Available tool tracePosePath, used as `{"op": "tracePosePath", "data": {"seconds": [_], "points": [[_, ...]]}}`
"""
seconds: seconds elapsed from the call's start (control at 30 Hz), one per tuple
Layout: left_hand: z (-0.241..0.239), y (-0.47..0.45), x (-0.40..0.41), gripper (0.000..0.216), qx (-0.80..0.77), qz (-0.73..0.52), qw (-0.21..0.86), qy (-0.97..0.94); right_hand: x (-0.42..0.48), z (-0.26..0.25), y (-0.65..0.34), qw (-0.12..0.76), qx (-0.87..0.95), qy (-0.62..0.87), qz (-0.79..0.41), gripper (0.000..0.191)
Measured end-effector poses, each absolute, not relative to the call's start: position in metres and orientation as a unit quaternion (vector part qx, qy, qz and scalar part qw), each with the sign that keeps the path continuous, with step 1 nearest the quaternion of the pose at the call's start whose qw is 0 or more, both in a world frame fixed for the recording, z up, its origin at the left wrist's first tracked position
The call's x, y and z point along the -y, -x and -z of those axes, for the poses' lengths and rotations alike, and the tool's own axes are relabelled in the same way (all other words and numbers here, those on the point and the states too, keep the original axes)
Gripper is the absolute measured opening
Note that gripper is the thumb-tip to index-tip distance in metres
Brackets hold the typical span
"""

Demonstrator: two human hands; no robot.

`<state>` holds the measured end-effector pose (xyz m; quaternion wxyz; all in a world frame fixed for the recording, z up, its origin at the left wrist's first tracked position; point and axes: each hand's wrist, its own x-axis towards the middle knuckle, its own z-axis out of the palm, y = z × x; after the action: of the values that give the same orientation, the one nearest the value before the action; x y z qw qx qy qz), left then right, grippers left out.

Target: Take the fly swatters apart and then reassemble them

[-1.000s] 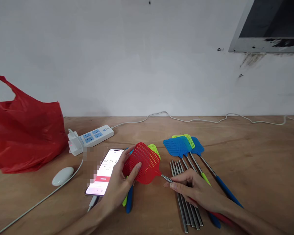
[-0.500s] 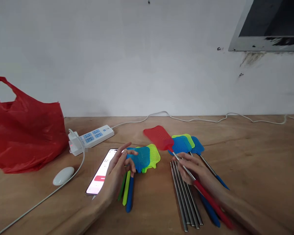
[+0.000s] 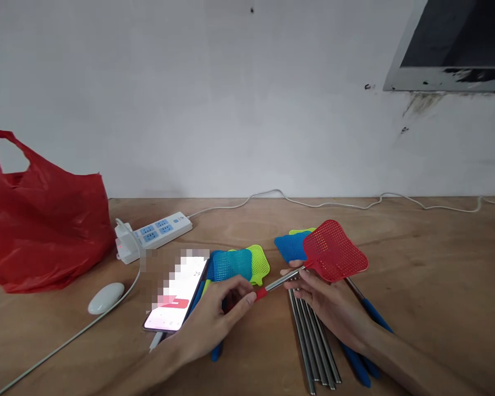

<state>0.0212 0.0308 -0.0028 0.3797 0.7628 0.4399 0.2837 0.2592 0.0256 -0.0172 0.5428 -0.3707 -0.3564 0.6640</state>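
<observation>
A red fly swatter is held off the table, its head to the right and its handle to the left. My left hand is closed around the red handle. The fingers of my right hand are around the metal shaft just below the head. Beneath my right hand lie several bare metal rods. Behind them is a blue fly swatter head with a yellow-green one partly hidden. Left of centre, a teal-blue swatter head overlaps a yellow-green swatter head; my left hand hides most of their handles.
A phone with a lit screen lies beside my left forearm. Further left are a white power strip, a white mouse-shaped object and a red plastic bag. A white cable runs along the wall.
The red swatter has swung round, its head moving right and its handle left. My left hand has moved right and closed on the handle; my right hand remains at the shaft.
</observation>
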Motion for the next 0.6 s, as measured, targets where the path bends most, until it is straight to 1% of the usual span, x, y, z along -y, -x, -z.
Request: {"op": "tracePosePath", "data": {"seconds": [0.13, 0.2, 0.27, 0.37, 0.43, 0.5, 0.53, 0.57, 0.6], "points": [[0.002, -0.023, -0.027, 0.033, -0.42, -0.24, 0.396, -0.78, -0.02, 0.012, -0.256, 0.515, 0.406, 0.34, -0.674, 0.023], [0.003, -0.022, -0.027, 0.033, -0.428, -0.243, 0.385, -0.781, -0.022, 0.013, -0.258, 0.546, 0.41, 0.329, -0.652, 0.018], [0.004, -0.02, -0.029, 0.033, -0.439, -0.254, 0.371, -0.778, -0.028, 0.018, -0.262, 0.608, 0.397, 0.336, -0.6, 0.02], [0.004, -0.018, -0.031, 0.033, -0.449, -0.259, 0.358, -0.777, -0.042, 0.026, -0.274, 0.696, 0.369, 0.403, -0.466, 0.039], [0.003, -0.016, -0.033, 0.033, -0.449, -0.254, 0.347, -0.783, -0.05, 0.026, -0.283, 0.71, 0.394, 0.459, -0.362, 0.05], [0.002, -0.015, -0.034, 0.033, -0.446, -0.248, 0.331, -0.794, -0.051, 0.019, -0.289, 0.697, 0.485, 0.476, -0.231, 0.056], [0.002, -0.015, -0.034, 0.033, -0.447, -0.243, 0.321, -0.799, -0.049, 0.014, -0.291, 0.674, 0.546, 0.472, -0.157, 0.058], [0.001, -0.014, -0.034, 0.032, -0.448, -0.237, 0.31, -0.805, -0.046, 0.007, -0.292, 0.642, 0.606, 0.464, -0.079, 0.06], [0.001, -0.013, -0.034, 0.031, -0.448, -0.227, 0.3, -0.811, -0.043, 0.0, -0.292, 0.584, 0.671, 0.457, -0.015, 0.061]]}}
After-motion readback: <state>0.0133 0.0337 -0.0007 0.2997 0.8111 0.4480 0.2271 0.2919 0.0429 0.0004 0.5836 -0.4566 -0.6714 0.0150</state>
